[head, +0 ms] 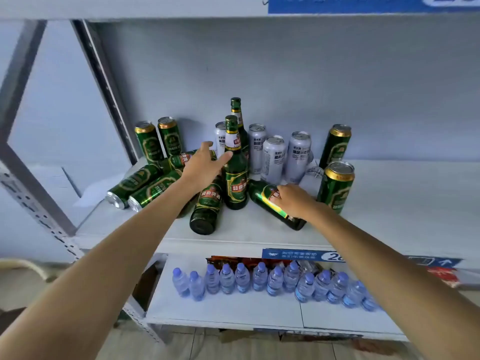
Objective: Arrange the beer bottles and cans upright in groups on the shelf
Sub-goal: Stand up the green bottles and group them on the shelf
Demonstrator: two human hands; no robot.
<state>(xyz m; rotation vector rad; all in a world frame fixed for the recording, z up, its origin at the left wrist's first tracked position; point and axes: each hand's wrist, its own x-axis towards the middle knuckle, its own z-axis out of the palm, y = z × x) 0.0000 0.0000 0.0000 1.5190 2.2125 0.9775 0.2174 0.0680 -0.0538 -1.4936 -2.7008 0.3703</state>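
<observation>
Pale grey metal shelving (259,235) fills the wall. On its middle board the right hand (293,201) grips a green glass beer bottle lying on its side (262,196). The left hand (205,165) reaches forward with fingers spread wide, its thumb touching an upright green glass bottle (235,172). Another green bottle (206,209) lies below that hand. Green cans (141,181) lie toppled at left; white cans (272,159) stand behind. Small clear water bottles (259,278) line the lower board.
</observation>
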